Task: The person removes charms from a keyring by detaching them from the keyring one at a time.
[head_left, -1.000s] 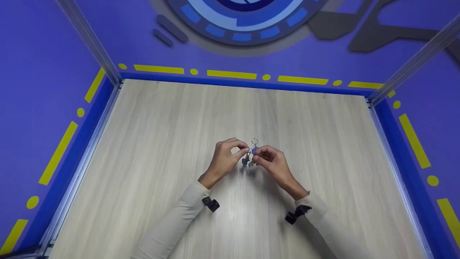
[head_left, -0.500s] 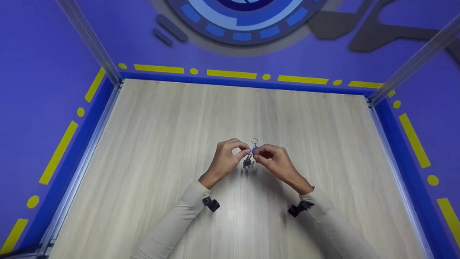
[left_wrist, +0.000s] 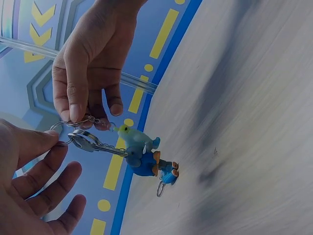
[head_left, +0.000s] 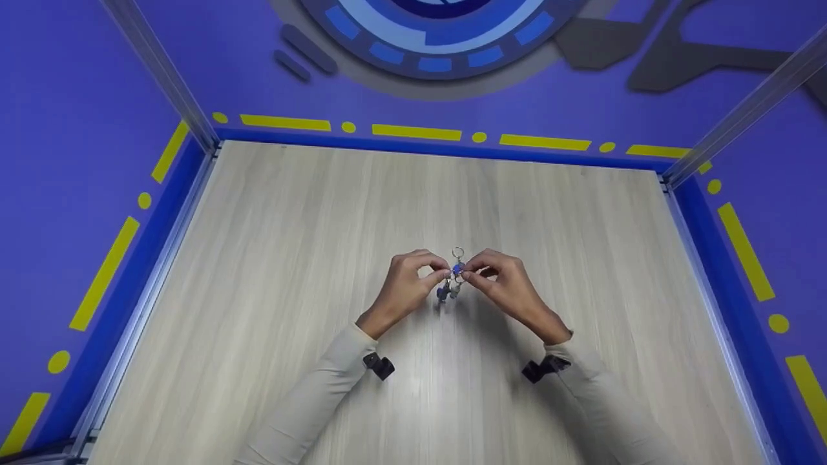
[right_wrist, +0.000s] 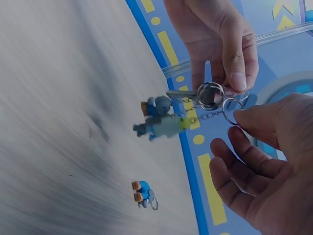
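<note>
My left hand [head_left: 404, 284] pinches a metal key ring between thumb and index finger. A silver key [left_wrist: 90, 143] and a grey-and-blue figurine [right_wrist: 157, 105] hang from it. My right hand [head_left: 510, 289] pinches a second split ring [right_wrist: 231, 111], whose short chain [right_wrist: 208, 115] runs to a pale figurine with a yellow-green head [left_wrist: 131, 137]. The two rings overlap between the fingertips in both wrist views. The figurines hang over the wood-grain table [head_left: 362, 213]. Below and beyond them, another blue keychain figurine [right_wrist: 141, 191] lies on the table, its ring [head_left: 458, 252] pointing away from me.
Blue panels [head_left: 413, 110] with yellow dashes stand along the back and both sides of the table. Metal posts [head_left: 161, 71] rise at the back corners. A dark camera [head_left: 380, 366] is strapped to each wrist.
My right hand has shifted slightly right and away from me, its wrist swinging outward, exposing more of the blue figurine on the table. My left hand has barely moved. The hanging figurines have swung.
</note>
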A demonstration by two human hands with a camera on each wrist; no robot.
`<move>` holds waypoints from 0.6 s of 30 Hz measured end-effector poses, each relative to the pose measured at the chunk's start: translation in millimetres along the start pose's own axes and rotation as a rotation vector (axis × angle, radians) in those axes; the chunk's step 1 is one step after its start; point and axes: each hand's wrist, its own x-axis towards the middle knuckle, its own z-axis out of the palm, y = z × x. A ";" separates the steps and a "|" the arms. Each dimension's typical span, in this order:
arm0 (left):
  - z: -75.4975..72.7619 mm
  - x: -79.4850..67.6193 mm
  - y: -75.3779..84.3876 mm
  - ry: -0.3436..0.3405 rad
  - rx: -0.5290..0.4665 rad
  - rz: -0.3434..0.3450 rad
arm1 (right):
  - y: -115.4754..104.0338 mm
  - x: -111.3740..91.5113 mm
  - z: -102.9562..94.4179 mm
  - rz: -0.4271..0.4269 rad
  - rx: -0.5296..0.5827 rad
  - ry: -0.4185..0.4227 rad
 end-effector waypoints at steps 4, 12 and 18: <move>0.0 0.3 -0.3 -0.013 -0.002 -0.006 | 0.0 -0.2 -1.5 -0.042 -0.007 -0.043; -0.1 0.2 0.2 -0.026 -0.014 -0.002 | 1.2 2.7 -4.3 -0.145 -0.033 -0.063; -0.6 0.4 -0.7 -0.046 -0.007 0.000 | 1.8 3.2 -5.9 -0.152 -0.059 -0.059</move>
